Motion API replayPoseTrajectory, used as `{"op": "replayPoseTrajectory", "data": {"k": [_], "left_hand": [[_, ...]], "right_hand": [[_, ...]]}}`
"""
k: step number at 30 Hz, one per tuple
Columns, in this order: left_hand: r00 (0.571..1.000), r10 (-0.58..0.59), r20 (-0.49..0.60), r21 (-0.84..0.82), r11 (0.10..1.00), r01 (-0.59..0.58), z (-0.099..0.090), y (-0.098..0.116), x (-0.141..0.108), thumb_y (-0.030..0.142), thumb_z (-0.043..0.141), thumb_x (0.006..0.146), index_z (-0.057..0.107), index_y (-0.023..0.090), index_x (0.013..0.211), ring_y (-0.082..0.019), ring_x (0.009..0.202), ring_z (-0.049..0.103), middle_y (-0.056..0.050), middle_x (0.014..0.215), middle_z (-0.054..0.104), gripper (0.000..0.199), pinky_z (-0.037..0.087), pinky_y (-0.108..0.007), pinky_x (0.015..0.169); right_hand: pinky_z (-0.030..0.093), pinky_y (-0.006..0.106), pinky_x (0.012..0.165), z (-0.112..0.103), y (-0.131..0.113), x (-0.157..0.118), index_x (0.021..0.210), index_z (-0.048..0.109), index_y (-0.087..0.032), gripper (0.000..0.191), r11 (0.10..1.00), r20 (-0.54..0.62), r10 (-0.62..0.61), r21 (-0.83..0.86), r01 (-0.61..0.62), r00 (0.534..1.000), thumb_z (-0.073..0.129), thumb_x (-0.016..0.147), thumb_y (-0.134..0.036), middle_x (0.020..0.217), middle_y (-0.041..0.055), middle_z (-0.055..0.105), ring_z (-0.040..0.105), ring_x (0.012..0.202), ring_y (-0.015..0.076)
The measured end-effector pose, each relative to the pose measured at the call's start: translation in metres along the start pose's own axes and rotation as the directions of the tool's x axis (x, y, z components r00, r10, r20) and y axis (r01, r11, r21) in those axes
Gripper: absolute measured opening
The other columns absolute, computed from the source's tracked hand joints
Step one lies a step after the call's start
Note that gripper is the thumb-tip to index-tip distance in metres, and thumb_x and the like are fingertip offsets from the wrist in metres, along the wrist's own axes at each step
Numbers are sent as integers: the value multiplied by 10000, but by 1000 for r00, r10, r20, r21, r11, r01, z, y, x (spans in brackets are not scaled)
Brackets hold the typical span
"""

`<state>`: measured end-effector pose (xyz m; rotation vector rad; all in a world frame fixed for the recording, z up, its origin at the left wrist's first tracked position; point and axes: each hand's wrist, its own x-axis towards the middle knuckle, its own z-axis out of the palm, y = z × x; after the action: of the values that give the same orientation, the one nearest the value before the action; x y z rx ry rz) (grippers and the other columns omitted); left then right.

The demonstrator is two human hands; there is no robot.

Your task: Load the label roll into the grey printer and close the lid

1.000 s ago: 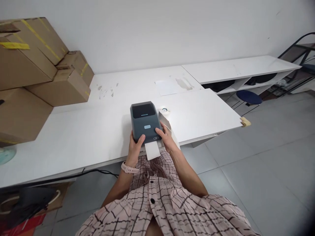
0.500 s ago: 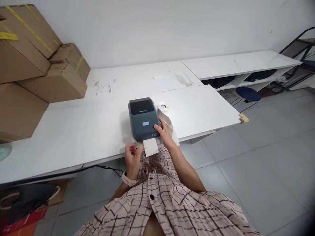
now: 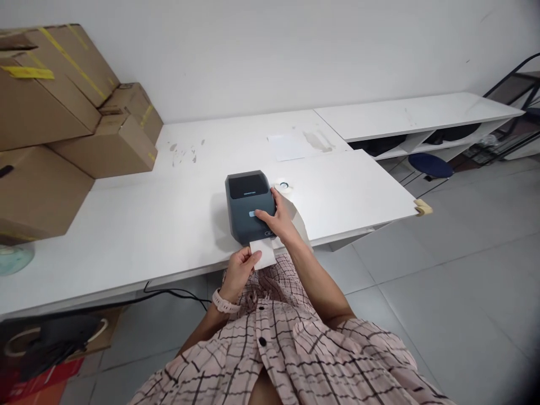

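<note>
Right hand: the right hand (image 3: pixel 276 220) lies on top of the grey label printer (image 3: pixel 250 203), fingers spread over its front half, forefinger at the small light button.
Left hand: the left hand (image 3: pixel 241 266) pinches the white label (image 3: pixel 262 255) that sticks out of the printer's front slot, just below the right hand.
Wrist: a pale pink watch (image 3: pixel 223 302) sits behind the left hand.
Beyond the right hand: a white label roll (image 3: pixel 283 187), its paper strip apparently trailing under the right forearm.
Under both hands: the white table (image 3: pixel 126 236), printer at its near edge.
Far left of the left hand: stacked cardboard boxes (image 3: pixel 63 112).
</note>
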<state>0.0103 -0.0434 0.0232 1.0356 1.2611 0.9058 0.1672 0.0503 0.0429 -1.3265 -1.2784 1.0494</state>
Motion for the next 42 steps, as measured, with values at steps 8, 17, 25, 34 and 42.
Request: {"op": "replayPoseTrajectory", "data": {"k": [8, 17, 25, 34, 42], "left_hand": [[983, 183, -27, 119, 977, -178, -4, -3, 0, 578, 609, 890, 447, 195, 598, -91, 519, 354, 50, 539, 369, 508, 288, -246, 517], [858, 299, -417, 53, 951, -305, -46, 2, 16, 492, 550, 940, 641, 192, 742, -113, 539, 444, 11, 614, 495, 371, 389, -243, 511], [858, 348, -378, 339, 914, -221, -49, 28, 99, 390, 696, 823, 563, 217, 1268, -256, 1209, 580, -133, 1381, 586, 496, 510, -370, 934], [889, 319, -328, 515, 849, -115, -38, 50, 126, 266, 686, 797, 514, 212, 1372, -292, 1186, 641, -135, 1328, 655, 603, 495, -437, 997], [881, 373, -292, 607, 784, -130, -43, 49, 119, 143, 534, 845, 389, 230, 1515, -254, 1129, 694, -71, 1249, 739, 691, 473, -420, 1035]], "right_hand": [[371, 537, 1203, -4, 4, 5, 1570, 332, -348, 926, 999, 29, -40, -12, 41, 999, 765, 765, -494, 1580, 35, 465, 406, 1474, 324], [249, 537, 1266, -33, -20, -24, 1566, 355, -263, 809, 953, 71, -71, 299, 47, 995, 482, 922, -735, 1613, 110, 430, 353, 1521, 297], [201, 570, 1260, -24, -60, 64, 1616, 169, -339, 842, 963, 82, -250, 121, 239, 965, 336, 926, -792, 1706, 31, 231, 246, 1565, 289], [436, 392, 1074, 5, -52, 76, 1326, 611, -171, 393, 674, 319, -356, -563, 478, 878, 391, 1018, -275, 1304, 116, 701, 649, 1199, 256], [294, 465, 1061, 20, -48, 74, 1359, 625, -171, 435, 273, 718, 121, -688, 673, 685, 355, 1055, -325, 1263, 180, 700, 606, 1215, 325]]}}
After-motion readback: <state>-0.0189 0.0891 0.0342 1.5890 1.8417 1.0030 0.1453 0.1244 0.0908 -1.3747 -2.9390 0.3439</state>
